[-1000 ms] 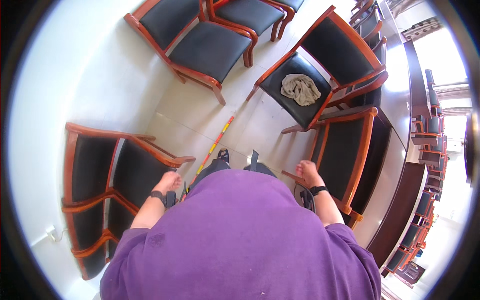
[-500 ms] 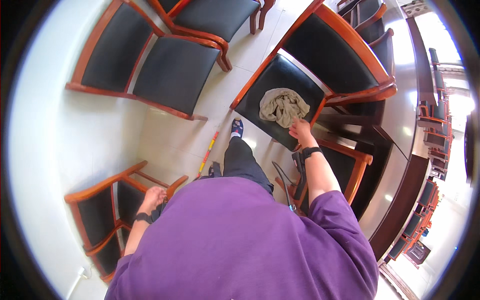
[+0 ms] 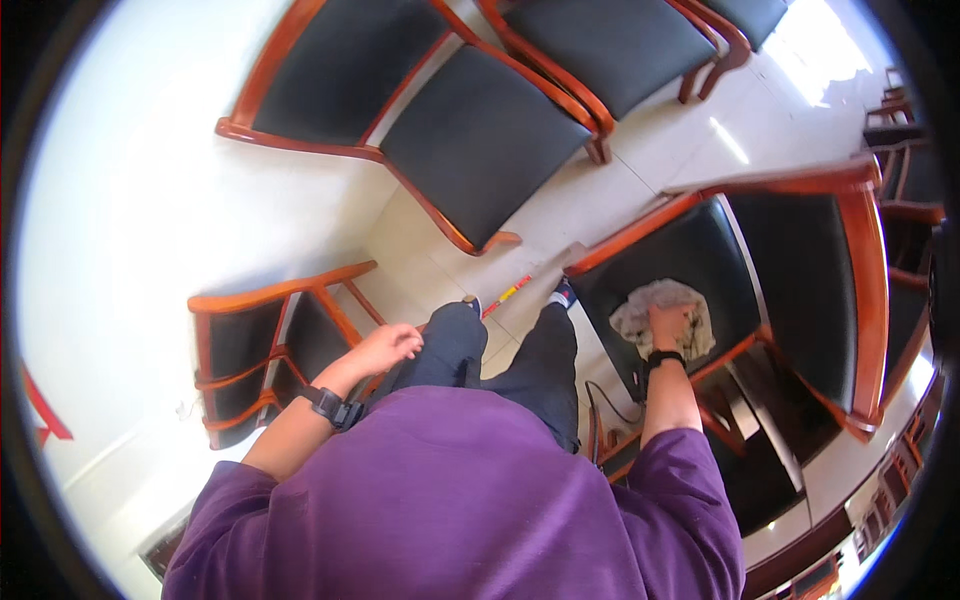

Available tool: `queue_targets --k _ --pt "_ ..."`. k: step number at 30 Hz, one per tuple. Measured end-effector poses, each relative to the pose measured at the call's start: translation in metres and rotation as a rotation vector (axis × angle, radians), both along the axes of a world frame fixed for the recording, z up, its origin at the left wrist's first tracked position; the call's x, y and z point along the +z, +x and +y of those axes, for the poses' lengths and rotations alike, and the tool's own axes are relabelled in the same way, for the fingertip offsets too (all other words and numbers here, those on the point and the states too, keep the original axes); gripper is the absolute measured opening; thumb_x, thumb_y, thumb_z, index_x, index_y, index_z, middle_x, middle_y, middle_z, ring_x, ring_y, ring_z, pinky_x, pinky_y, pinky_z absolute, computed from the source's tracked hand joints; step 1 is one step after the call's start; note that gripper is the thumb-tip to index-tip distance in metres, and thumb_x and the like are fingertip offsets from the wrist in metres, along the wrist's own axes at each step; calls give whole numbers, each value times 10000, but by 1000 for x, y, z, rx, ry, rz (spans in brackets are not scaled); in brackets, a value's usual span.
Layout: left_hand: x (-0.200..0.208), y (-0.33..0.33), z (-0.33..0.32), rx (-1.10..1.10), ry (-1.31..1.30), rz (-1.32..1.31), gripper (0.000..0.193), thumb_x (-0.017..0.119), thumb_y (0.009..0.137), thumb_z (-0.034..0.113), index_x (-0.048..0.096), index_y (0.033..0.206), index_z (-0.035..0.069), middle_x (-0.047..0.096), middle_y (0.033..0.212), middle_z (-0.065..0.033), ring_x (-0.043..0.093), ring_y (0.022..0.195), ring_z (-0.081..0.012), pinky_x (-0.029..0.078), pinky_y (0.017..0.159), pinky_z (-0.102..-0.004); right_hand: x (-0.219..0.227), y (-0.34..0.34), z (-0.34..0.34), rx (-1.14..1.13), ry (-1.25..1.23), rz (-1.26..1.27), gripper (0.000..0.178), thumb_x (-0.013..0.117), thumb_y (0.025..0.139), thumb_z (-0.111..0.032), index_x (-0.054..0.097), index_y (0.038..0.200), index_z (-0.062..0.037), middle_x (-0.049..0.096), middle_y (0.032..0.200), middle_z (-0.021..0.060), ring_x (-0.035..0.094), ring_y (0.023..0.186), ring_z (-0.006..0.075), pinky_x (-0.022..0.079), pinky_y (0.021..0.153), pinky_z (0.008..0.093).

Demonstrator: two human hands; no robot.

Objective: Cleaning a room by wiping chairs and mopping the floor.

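A crumpled grey-beige cloth lies on the black seat of a wooden-framed chair to my right. My right hand presses down on the cloth, its fingers closed into the folds and partly hidden by them. Over my left thigh hovers my left hand, empty, with loosely bent fingers. Both wrists wear dark straps.
Ahead stands another black-padded chair, with more beside it. An armchair sits by the white wall on my left. A red and yellow stick lies on the tiled floor near my feet. A dark cable loops beside my right leg.
The view has swung left and nearer the cloth's chair. My right hand has gone from the cloth's near edge onto its middle. My left hand has come inward over my thigh.
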State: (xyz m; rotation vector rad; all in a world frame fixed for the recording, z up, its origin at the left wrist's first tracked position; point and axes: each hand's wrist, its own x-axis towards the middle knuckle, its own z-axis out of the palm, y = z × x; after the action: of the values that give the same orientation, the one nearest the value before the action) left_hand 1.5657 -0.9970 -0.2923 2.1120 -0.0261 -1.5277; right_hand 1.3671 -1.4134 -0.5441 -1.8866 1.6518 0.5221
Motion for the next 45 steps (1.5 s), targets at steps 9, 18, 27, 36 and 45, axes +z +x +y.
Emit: queue_targets --k 9,18,27,36,45 --pt "28 157 56 0 114 -937 150 528 780 128 544 892 29 567 828 -142 552 789 -285 450 713 -344 24 0 -45 -162 460 -542 647 618 602 -105 385 1185 52 506 1095 147 515 988 255 420 833 326" --pt "92 386 113 -2 77 -1801 216 538 788 146 517 973 38 545 940 -119 505 912 -284 411 788 -387 227 288 113 88 824 -885 537 532 632 -26 434 1158 20 537 1025 86 522 943 190 421 821 300" --pt "83 442 147 -153 280 -1539 273 441 837 249 569 685 61 573 699 -121 550 631 -297 409 650 -424 341 602 236 229 638 -1377 488 543 689 -56 445 1167 -30 546 992 81 545 863 181 454 754 295" --pt "67 457 156 34 -7 -1522 268 468 822 195 551 623 36 557 651 -141 546 596 -322 445 562 -412 278 618 433 450 -138 -976 827 551 644 -247 147 1302 50 302 1103 352 412 988 488 356 896 447" --pt "79 471 141 -134 208 -1440 416 455 831 300 571 530 37 550 551 -171 554 514 -339 454 489 -415 246 607 432 298 -75 -1322 597 534 708 -132 298 1221 62 400 1137 255 406 1079 362 304 936 381"
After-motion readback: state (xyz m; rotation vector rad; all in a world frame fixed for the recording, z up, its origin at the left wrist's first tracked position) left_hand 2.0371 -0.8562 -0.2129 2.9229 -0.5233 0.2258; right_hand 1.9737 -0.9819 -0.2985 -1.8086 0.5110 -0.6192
